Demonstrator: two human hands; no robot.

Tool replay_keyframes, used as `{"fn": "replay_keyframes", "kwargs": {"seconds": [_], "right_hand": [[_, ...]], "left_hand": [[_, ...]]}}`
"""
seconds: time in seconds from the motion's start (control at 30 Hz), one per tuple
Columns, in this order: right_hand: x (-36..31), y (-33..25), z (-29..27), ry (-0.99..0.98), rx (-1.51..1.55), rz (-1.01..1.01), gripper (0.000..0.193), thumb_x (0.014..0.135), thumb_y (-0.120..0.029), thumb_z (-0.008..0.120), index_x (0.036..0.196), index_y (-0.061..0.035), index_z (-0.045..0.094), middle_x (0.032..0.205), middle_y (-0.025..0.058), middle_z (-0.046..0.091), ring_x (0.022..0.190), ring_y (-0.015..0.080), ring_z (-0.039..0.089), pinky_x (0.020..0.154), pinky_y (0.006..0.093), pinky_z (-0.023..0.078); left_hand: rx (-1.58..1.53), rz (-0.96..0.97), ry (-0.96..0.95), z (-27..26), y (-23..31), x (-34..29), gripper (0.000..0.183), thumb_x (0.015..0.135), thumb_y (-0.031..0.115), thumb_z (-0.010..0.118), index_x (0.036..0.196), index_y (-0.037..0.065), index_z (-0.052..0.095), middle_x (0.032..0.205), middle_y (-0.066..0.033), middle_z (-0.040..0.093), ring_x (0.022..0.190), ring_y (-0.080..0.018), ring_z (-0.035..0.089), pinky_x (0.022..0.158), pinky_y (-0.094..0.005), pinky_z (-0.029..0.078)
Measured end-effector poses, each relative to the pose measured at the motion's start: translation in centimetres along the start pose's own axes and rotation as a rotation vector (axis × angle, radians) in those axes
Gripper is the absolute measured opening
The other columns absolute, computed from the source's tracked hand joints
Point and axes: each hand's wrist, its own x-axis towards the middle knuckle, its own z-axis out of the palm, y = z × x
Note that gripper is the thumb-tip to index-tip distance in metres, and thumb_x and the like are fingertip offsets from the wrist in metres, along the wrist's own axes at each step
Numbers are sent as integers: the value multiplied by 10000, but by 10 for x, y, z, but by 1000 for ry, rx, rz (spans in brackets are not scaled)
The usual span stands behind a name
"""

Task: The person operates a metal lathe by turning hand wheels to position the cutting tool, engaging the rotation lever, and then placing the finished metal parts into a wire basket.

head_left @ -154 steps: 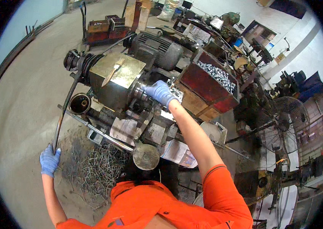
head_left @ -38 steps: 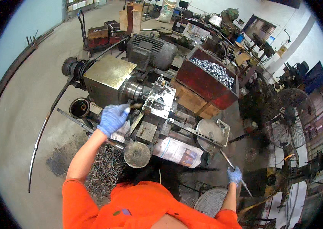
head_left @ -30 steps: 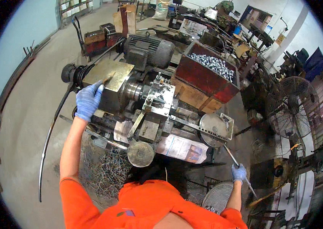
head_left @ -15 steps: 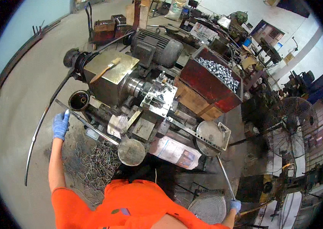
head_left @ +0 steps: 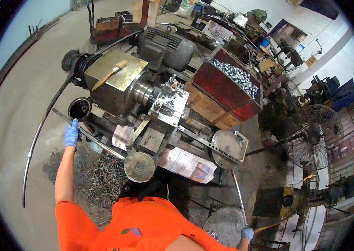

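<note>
The blue-gloved right hand [head_left: 247, 234] grips the slim straight steel lever [head_left: 239, 196] at lower right. The blue-gloved left hand [head_left: 71, 134] touches the long steel bar [head_left: 106, 147], its closure unclear. Beyond, vibration could shake the wooden-handled brush [head_left: 107, 78] off the brass-coloured cover [head_left: 130, 74].

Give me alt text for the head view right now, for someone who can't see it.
At a greasy machine, a person's blue-gloved right hand grips a lever and the left hand is at a long bar. A brush lies on the machine's brass-coloured top; farther right is a red bin of small metal parts.
</note>
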Motion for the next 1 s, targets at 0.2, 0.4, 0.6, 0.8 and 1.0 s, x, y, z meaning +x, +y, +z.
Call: {"fn": "replay_keyframes", "kwargs": {"seconds": [0.2, 0.4, 0.6, 0.8, 1.0], "right_hand": [[4, 5, 9, 7, -62, -10, 333, 667, -278, 620, 918, -61, 628, 868, 214, 632, 840, 406, 594, 728, 462, 475], [-10, 3, -1, 25, -62, -29, 362, 674, -296, 616, 895, -10, 624, 849, 236, 625, 836, 405, 598, 729, 459, 477], [-32, -24, -25, 26, 41, 49, 397, 686, -342, 631, 834, 26, 635, 874, 267, 614, 871, 405, 598, 754, 438, 482], [-26, -12, -15, 0, -5, 44, 432, 694, -365, 630, 830, 45, 632, 897, 283, 606, 894, 390, 599, 759, 433, 484], [-41, -32, -28, 94, 11, 54, 334, 660, -286, 635, 769, 29, 656, 836, 264, 621, 797, 386, 625, 723, 427, 501]], "left_hand": [[43, 98, 20, 3, -36, 32, 468, 830, 484, 551, 682, 42, 505, 538, -76, 516, 410, -180, 514, 354, -313, 416], [-80, 90, 29, 1, 0, -2, 525, 829, 495, 547, 585, 31, 513, 514, -88, 519, 399, -196, 519, 362, -330, 434], [-86, 106, 20, -3, 6, -6, 534, 842, 481, 534, 597, 6, 542, 481, -91, 513, 383, -202, 521, 355, -332, 439], [-85, 129, -10, -1, -7, 6, 525, 844, 477, 534, 596, 13, 535, 484, -91, 519, 374, -208, 522, 336, -330, 435], [-182, 74, -120, -9, -15, 12, 504, 835, 476, 554, 603, 31, 509, 478, -81, 503, 368, -192, 514, 318, -318, 440]]}}
